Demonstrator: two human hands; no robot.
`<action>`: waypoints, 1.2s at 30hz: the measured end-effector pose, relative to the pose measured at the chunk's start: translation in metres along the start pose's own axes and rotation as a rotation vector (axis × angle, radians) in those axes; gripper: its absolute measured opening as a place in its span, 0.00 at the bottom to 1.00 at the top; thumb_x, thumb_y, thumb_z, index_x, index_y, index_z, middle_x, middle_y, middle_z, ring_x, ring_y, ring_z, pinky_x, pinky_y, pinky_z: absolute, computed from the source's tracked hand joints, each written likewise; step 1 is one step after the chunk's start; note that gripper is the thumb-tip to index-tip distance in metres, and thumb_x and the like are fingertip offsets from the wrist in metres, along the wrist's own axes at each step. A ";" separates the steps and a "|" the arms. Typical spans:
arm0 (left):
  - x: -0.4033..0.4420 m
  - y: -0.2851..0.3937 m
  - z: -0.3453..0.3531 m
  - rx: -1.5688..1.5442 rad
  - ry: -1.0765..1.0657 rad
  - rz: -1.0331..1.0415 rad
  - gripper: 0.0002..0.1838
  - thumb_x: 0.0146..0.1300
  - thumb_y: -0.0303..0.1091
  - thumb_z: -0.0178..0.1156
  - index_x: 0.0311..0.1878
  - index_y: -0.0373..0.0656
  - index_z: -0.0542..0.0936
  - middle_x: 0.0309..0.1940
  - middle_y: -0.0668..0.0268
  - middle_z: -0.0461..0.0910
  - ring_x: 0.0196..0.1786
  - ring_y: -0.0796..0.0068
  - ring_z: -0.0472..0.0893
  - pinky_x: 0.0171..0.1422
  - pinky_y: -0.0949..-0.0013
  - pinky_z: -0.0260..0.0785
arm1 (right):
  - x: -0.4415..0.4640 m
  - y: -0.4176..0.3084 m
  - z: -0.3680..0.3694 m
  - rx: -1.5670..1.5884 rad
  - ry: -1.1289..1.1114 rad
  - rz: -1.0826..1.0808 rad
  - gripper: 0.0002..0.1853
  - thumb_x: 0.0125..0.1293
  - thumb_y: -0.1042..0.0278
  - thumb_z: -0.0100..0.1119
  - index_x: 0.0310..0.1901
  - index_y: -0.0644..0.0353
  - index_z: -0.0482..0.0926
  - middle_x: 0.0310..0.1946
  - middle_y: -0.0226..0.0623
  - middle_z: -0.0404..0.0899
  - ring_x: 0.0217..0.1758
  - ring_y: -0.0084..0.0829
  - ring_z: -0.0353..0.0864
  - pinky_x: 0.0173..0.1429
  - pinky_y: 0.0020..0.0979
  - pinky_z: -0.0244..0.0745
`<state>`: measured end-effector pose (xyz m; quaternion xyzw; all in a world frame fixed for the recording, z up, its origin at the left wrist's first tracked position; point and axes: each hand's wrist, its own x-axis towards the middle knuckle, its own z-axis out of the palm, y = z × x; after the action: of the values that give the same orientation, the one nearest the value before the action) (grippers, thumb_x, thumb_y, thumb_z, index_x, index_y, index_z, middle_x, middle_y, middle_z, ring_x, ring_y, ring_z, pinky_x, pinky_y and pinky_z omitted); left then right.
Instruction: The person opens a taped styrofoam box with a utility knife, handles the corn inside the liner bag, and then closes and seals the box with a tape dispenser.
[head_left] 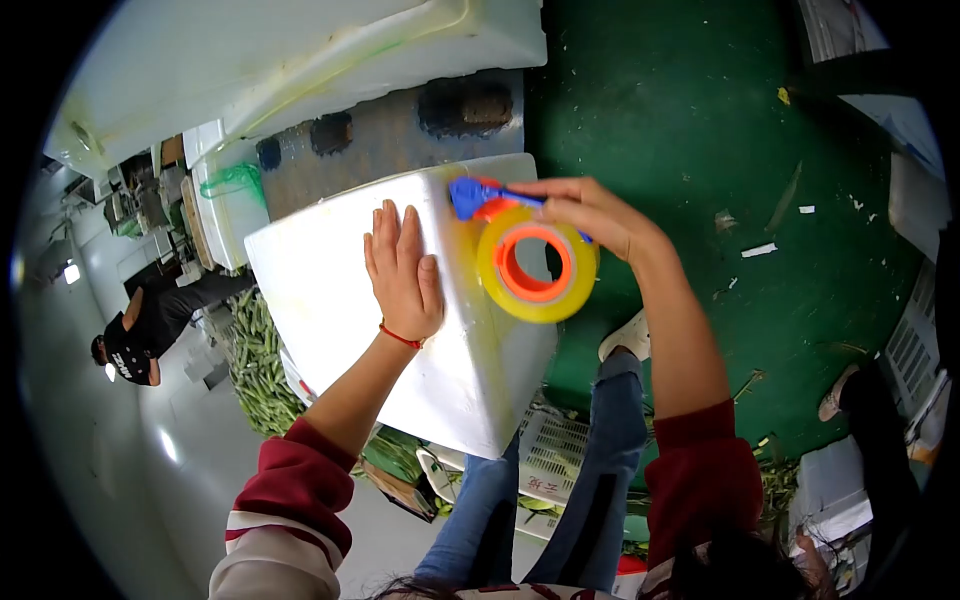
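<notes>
A large white foam box (340, 290) stands in front of me, with clear yellowish tape along its edge. My left hand (405, 275) lies flat on the box's top, fingers stretched out and holding nothing. At the box's right edge my right hand (595, 215) grips a tape dispenser with a blue and red head (475, 197). The dispenser carries a roll of yellow tape (490, 270) on an orange core, close against the box's side.
More white foam boxes (290, 60) are at the top left. A heap of green vegetables (260, 370) lies left of the box. White crates (550, 450) stand near my legs. One person in black (150, 330) is far left; another's dark leg (880, 440) is at right.
</notes>
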<state>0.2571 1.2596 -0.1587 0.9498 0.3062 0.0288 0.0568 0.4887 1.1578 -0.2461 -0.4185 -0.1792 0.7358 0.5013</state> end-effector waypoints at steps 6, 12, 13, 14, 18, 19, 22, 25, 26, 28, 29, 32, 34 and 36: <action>-0.002 -0.001 0.001 0.002 0.005 0.014 0.26 0.71 0.40 0.36 0.69 0.40 0.60 0.70 0.49 0.54 0.73 0.50 0.52 0.74 0.48 0.38 | -0.033 0.030 0.022 -0.058 0.005 0.009 0.25 0.58 0.69 0.57 0.60 0.53 0.74 0.45 0.34 0.80 0.44 0.19 0.75 0.50 0.23 0.71; -0.007 -0.001 0.003 0.032 0.008 0.029 0.26 0.72 0.39 0.36 0.69 0.40 0.60 0.71 0.50 0.53 0.74 0.52 0.51 0.74 0.53 0.39 | -0.060 0.058 0.044 -0.088 0.070 0.005 0.26 0.57 0.70 0.56 0.60 0.53 0.74 0.49 0.35 0.80 0.45 0.20 0.75 0.53 0.23 0.70; -0.008 -0.002 0.004 0.029 0.011 0.032 0.26 0.72 0.39 0.35 0.69 0.40 0.59 0.71 0.50 0.53 0.74 0.52 0.51 0.74 0.54 0.39 | -0.064 0.064 0.049 -0.073 0.097 0.005 0.26 0.56 0.70 0.56 0.60 0.53 0.75 0.49 0.36 0.80 0.46 0.21 0.75 0.53 0.23 0.70; -0.007 -0.003 0.005 0.026 0.019 0.039 0.26 0.72 0.39 0.35 0.70 0.40 0.59 0.71 0.51 0.53 0.74 0.52 0.51 0.74 0.54 0.39 | -0.068 0.070 0.052 -0.090 0.127 -0.010 0.26 0.56 0.69 0.56 0.59 0.53 0.75 0.49 0.35 0.80 0.46 0.21 0.75 0.53 0.23 0.70; -0.010 -0.007 0.009 -0.035 0.037 0.053 0.26 0.72 0.42 0.36 0.70 0.43 0.58 0.71 0.52 0.52 0.74 0.53 0.50 0.74 0.50 0.36 | -0.084 0.085 0.069 -0.094 0.189 -0.086 0.26 0.55 0.66 0.56 0.59 0.52 0.76 0.49 0.34 0.80 0.46 0.21 0.75 0.52 0.25 0.70; -0.012 -0.009 0.009 -0.038 0.039 0.059 0.26 0.72 0.43 0.36 0.71 0.43 0.58 0.71 0.52 0.52 0.74 0.53 0.50 0.74 0.50 0.35 | -0.087 0.089 0.074 -0.084 0.186 -0.107 0.26 0.55 0.65 0.56 0.59 0.52 0.76 0.49 0.34 0.80 0.46 0.21 0.75 0.52 0.25 0.70; -0.011 -0.007 0.011 -0.052 0.043 0.063 0.27 0.73 0.43 0.35 0.71 0.44 0.57 0.71 0.51 0.52 0.74 0.54 0.50 0.74 0.51 0.35 | -0.101 0.105 0.081 -0.148 0.172 -0.079 0.26 0.55 0.65 0.56 0.59 0.50 0.76 0.49 0.33 0.80 0.45 0.20 0.75 0.50 0.24 0.71; -0.011 -0.005 0.010 -0.048 0.043 0.057 0.26 0.73 0.44 0.33 0.70 0.44 0.58 0.71 0.50 0.52 0.74 0.53 0.50 0.74 0.51 0.35 | -0.121 0.125 0.084 -0.167 0.160 -0.039 0.27 0.54 0.67 0.57 0.59 0.47 0.76 0.46 0.31 0.81 0.42 0.19 0.74 0.47 0.24 0.71; -0.011 -0.006 0.011 -0.054 0.056 0.066 0.26 0.73 0.44 0.33 0.70 0.44 0.58 0.71 0.50 0.53 0.74 0.53 0.50 0.74 0.51 0.36 | -0.126 0.135 0.087 -0.166 0.155 -0.011 0.27 0.53 0.67 0.57 0.59 0.47 0.76 0.45 0.30 0.81 0.41 0.18 0.73 0.47 0.24 0.71; -0.011 -0.008 0.013 -0.069 0.065 0.098 0.26 0.73 0.44 0.32 0.70 0.44 0.59 0.71 0.50 0.53 0.73 0.53 0.51 0.74 0.52 0.37 | -0.146 0.150 0.097 -0.101 0.125 0.006 0.27 0.54 0.68 0.57 0.60 0.47 0.75 0.44 0.29 0.80 0.39 0.18 0.72 0.46 0.24 0.71; -0.011 -0.008 0.013 -0.079 0.079 0.098 0.26 0.74 0.45 0.32 0.69 0.43 0.60 0.70 0.50 0.54 0.73 0.53 0.52 0.74 0.53 0.38 | -0.160 0.154 0.103 -0.080 0.128 0.038 0.28 0.54 0.68 0.57 0.60 0.47 0.75 0.44 0.29 0.80 0.39 0.17 0.72 0.45 0.24 0.72; -0.011 -0.010 0.015 -0.082 0.096 0.098 0.26 0.73 0.46 0.34 0.69 0.44 0.61 0.70 0.52 0.55 0.73 0.55 0.53 0.74 0.56 0.39 | -0.191 0.189 0.115 -0.070 0.140 -0.052 0.29 0.54 0.71 0.58 0.61 0.45 0.73 0.45 0.29 0.80 0.39 0.18 0.74 0.41 0.23 0.73; -0.013 -0.010 0.015 -0.087 0.092 0.079 0.26 0.73 0.45 0.34 0.69 0.45 0.61 0.70 0.53 0.55 0.73 0.56 0.53 0.74 0.57 0.40 | -0.213 0.212 0.127 -0.066 0.151 -0.019 0.28 0.55 0.71 0.58 0.61 0.48 0.73 0.44 0.33 0.81 0.39 0.19 0.75 0.46 0.23 0.72; -0.013 -0.011 0.016 -0.099 0.102 0.075 0.25 0.73 0.45 0.35 0.69 0.46 0.61 0.70 0.53 0.55 0.73 0.56 0.54 0.74 0.58 0.41 | -0.232 0.242 0.143 -0.014 0.182 -0.133 0.26 0.56 0.67 0.59 0.60 0.53 0.74 0.41 0.37 0.82 0.40 0.20 0.77 0.50 0.24 0.71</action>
<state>0.2419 1.2598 -0.1766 0.9539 0.2711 0.0946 0.0871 0.2670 0.8693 -0.2260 -0.4743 -0.1653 0.6585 0.5604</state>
